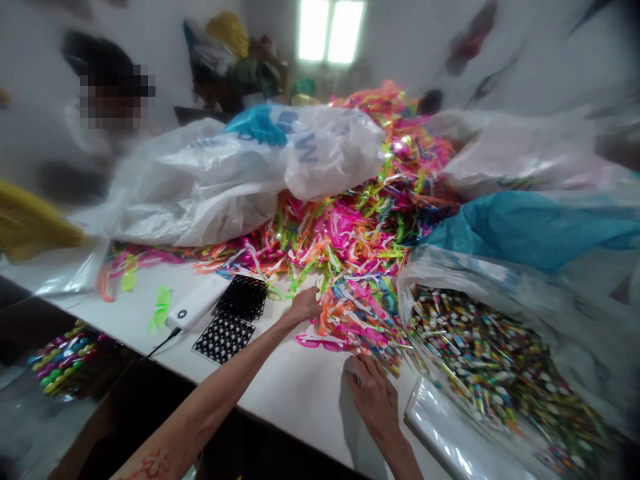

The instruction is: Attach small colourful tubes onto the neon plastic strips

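Note:
My left hand (306, 305) reaches to the front edge of a big heap of neon plastic glasses (345, 227). Its fingers look closed among the pieces, but what they grip is hidden. Just behind it lies a bright green pair. My right hand (373, 397) rests low over the white table (285, 387), fingers curled downward; whatever may be beneath them cannot be seen. A pair of pink glasses (323, 341) lies on the table between the two hands, at the foot of a smaller mound of orange, pink and blue glasses (357, 307).
Left of my left arm are a white power bank (195, 307) with a cable and black perforated trays (225, 339). At right, an open clear bag holds many small colourful tubes (495, 360), beside stacked clear plastic sleeves (445, 427). Large white sacks (210, 180) lie behind; another person (95, 140) is at far left.

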A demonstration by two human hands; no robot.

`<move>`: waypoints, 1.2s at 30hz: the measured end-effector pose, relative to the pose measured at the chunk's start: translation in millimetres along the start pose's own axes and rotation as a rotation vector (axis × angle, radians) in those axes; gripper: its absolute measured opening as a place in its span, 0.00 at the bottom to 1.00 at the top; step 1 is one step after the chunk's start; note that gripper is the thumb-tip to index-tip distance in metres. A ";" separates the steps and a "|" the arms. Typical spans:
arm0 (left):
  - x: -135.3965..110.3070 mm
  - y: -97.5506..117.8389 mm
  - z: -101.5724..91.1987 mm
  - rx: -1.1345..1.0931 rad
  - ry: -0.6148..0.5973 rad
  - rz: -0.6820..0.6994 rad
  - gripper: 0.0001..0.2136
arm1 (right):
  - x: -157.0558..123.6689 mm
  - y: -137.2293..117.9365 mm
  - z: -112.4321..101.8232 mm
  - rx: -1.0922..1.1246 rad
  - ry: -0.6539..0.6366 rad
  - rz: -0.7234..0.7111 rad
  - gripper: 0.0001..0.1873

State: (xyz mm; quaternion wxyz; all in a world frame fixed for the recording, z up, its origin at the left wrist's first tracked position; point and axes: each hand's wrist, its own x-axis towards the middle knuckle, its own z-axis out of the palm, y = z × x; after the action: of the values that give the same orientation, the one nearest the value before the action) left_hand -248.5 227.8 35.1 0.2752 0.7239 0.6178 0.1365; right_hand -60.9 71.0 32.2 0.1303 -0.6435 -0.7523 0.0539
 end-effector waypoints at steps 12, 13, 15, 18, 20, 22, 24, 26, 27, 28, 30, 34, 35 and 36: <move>-36.2 -20.8 -14.0 0.068 0.091 -0.137 0.14 | -5.9 0.7 5.0 -0.027 0.105 -0.017 0.09; -35.3 -19.5 -12.8 0.094 0.088 -0.134 0.11 | -5.4 0.4 4.3 -0.023 0.106 -0.020 0.09; -29.9 -13.7 -9.7 0.139 0.105 -0.130 0.09 | -4.3 -0.8 4.1 -0.015 0.105 -0.015 0.09; -17.0 -0.6 -5.9 0.187 0.150 -0.125 0.12 | -5.6 -4.7 5.3 0.013 0.100 0.011 0.09; -11.3 7.4 -5.4 0.202 0.149 -0.103 0.10 | -10.5 -7.4 4.1 0.055 0.100 0.028 0.09; -10.1 12.2 -7.5 0.201 0.132 -0.062 0.08 | -16.9 -5.7 -1.6 0.110 0.112 0.032 0.11; -11.9 12.6 -12.4 0.191 0.128 -0.029 0.06 | -21.3 5.9 -13.8 0.180 0.130 0.057 0.13; -15.5 10.0 -19.5 0.176 0.142 -0.038 0.06 | -22.1 30.6 -32.8 0.248 0.142 0.133 0.14; -18.5 8.7 -23.2 0.164 0.152 -0.041 0.07 | -21.1 47.4 -43.9 0.257 0.143 0.203 0.14; -22.8 8.3 -26.6 0.126 0.174 -0.034 0.08 | -19.3 66.0 -55.1 0.245 0.145 0.281 0.14; -36.0 11.5 -30.6 -0.098 0.169 0.023 0.08 | -13.2 103.6 -74.4 0.120 0.119 0.484 0.13; -73.7 38.3 -18.9 -0.654 -0.151 0.105 0.12 | 5.6 149.9 -86.2 0.057 0.041 0.621 0.05; -82.6 47.4 -12.3 -0.756 -0.237 0.109 0.13 | 10.3 152.8 -84.9 0.060 0.031 0.638 0.04; -90.4 56.5 -5.3 -0.845 -0.320 0.115 0.13 | 14.3 152.6 -83.1 0.069 0.029 0.653 0.04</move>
State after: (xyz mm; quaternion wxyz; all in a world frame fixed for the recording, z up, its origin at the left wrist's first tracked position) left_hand -223.2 136.6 84.3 0.6303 0.5931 0.4166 0.2782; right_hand 104.8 103.1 75.9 0.1383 -0.8468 -0.5019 0.1092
